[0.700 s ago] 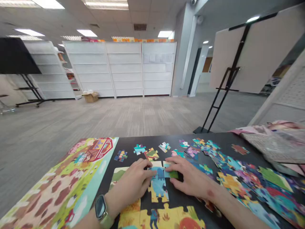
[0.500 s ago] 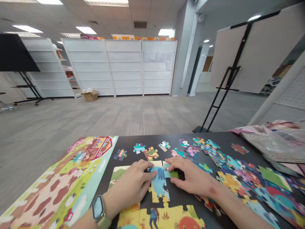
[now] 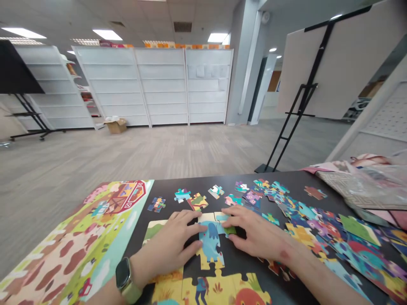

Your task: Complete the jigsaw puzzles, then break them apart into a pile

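The left hand (image 3: pixel 167 243) rests spread fingertips on a blue jigsaw piece (image 3: pixel 210 243), the right hand (image 3: pixel 257 233) lies open over an adjoining green-edged piece (image 3: pixel 229 229) on the counter (image 3: pixel 165 183).

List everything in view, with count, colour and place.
Farm-picture puzzle board: one, green and red, left of the table.
Table: one, black, in front of the person.
Part-built jigsaw: one, mostly yellow, front centre of the table.
Blue jigsaw piece: one, blue, between the hands.
Green jigsaw piece: one, green, under the right hand's fingers.
Loose jigsaw pieces: many, multicoloured, back and right of the table.
Patterned fabric: one, grey and pink, at the table's right end.
Shelving units: three, white, along the far wall.
Cardboard box: one, brown, on the floor by the shelving units.
Easel: one, black, holding a white board, right of the room.
Smartwatch: one, dark face, on the left wrist.
Left hand: one, resting on the part-built jigsaw.
Right hand: one, over the green jigsaw piece.
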The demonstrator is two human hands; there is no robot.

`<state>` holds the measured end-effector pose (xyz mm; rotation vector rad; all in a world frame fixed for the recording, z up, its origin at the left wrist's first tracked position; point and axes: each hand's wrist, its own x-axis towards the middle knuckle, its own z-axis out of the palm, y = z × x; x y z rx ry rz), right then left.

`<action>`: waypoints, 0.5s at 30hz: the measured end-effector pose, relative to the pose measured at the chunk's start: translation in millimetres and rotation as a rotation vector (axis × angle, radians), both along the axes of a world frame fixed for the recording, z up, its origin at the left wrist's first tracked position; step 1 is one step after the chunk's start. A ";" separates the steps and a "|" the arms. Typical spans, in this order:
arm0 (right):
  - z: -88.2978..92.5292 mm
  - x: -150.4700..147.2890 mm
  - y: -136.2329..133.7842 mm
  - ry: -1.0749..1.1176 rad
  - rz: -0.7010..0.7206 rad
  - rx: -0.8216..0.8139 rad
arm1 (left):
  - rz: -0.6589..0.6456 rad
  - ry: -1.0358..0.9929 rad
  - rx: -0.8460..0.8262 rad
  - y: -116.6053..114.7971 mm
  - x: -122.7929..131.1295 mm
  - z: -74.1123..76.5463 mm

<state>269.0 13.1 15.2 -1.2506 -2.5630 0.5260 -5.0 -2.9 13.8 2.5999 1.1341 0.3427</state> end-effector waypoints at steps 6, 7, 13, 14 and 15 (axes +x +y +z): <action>6.7 -2.3 -2.5 -0.007 -0.007 -0.025 | -0.003 0.001 -0.018 -2.0 1.6 2.9; 7.8 -2.7 -3.1 -0.009 -0.021 -0.039 | -0.001 0.006 -0.023 -1.8 1.7 2.8; 9.1 -4.9 -3.0 -0.039 -0.044 -0.080 | 0.008 0.010 -0.029 -1.3 2.3 2.7; 8.7 -5.7 -2.6 -0.040 -0.040 -0.071 | 0.012 0.013 -0.031 -1.6 2.5 3.0; 8.4 -6.6 -2.4 -0.040 -0.031 -0.055 | 0.015 0.015 -0.035 -1.8 2.6 3.4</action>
